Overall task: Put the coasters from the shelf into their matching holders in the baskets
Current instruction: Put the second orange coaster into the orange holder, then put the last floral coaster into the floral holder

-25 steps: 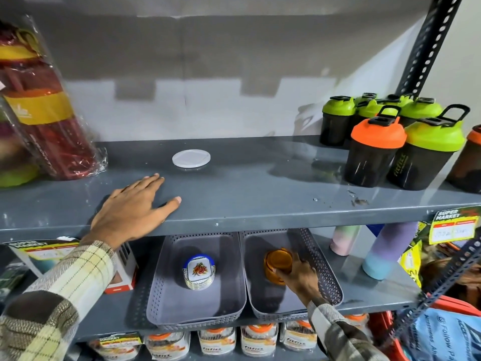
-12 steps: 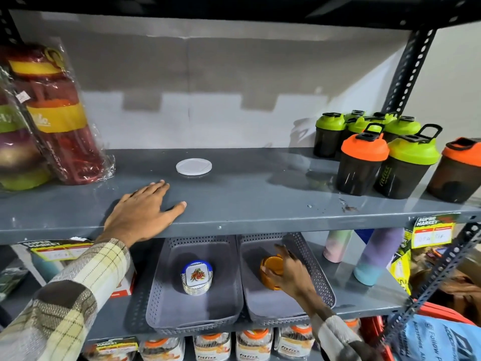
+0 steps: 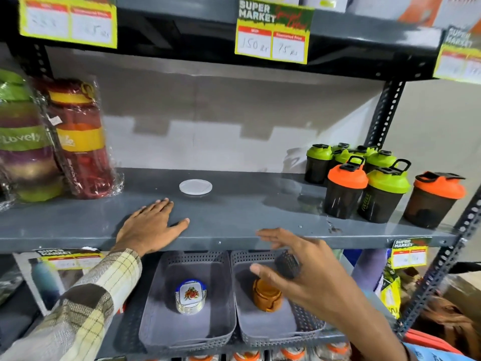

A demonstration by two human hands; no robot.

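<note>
A round white coaster (image 3: pixel 195 187) lies flat on the grey middle shelf (image 3: pixel 234 220). My left hand (image 3: pixel 151 227) rests palm down on that shelf's front edge, fingers spread, a hand's length short of the coaster. One shelf lower stand two grey perforated baskets. The left basket (image 3: pixel 156 324) holds a blue-and-white flowered coaster holder (image 3: pixel 190 295). The right basket (image 3: pixel 263 327) holds an orange holder (image 3: pixel 267 295). My right hand (image 3: pixel 307 280) hovers open in front of the right basket, above and right of the orange holder, holding nothing.
Several dark shaker bottles (image 3: pixel 364 186) with green and orange lids crowd the shelf's right end. Wrapped stacks of coloured containers (image 3: pixel 78 142) fill the left end. Yellow price tags (image 3: pixel 273 35) hang from the shelf above. A perforated metal upright (image 3: pixel 385 115) runs down the right side.
My right hand has come up and out of the right basket, off the orange holder, with fingers spread. The view has tilted upward. My left hand stays on the shelf.
</note>
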